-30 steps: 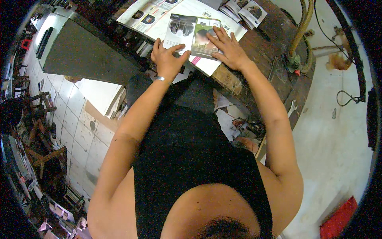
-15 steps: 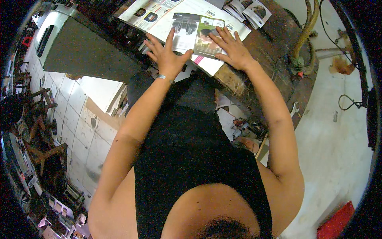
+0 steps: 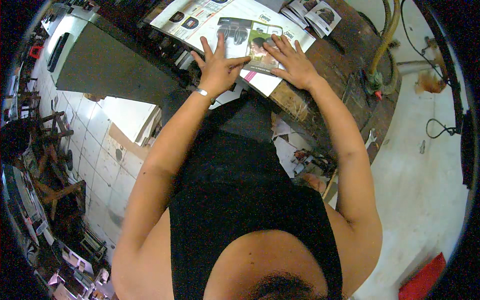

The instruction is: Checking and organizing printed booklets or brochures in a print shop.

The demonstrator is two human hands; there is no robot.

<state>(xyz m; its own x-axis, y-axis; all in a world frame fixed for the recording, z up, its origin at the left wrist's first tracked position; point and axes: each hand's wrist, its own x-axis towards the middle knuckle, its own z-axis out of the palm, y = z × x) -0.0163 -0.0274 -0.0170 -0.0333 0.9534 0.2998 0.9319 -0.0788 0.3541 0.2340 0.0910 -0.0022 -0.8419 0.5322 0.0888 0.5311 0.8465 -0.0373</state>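
Note:
An opened printed leaflet, grey-and-white on one panel and green with a picture on the other, lies on a large white printed sheet at the table's near edge. My right hand rests flat on the leaflet's right panel, fingers spread. Over the leaflet's lower left edge is my left hand, fingers apart and thumb side reaching across toward the middle fold. Whether the left fingertips touch the paper I cannot tell. A light metal bracelet circles the left wrist.
Several folded leaflets lie at the table's far right. A worn dark wooden table carries a yellowish hose. To the left stands a large grey machine housing; white paper stacks sit below it.
My left hand has shifted right over the leaflet and turned, its thumb side now further across the page. My right hand stays in place.

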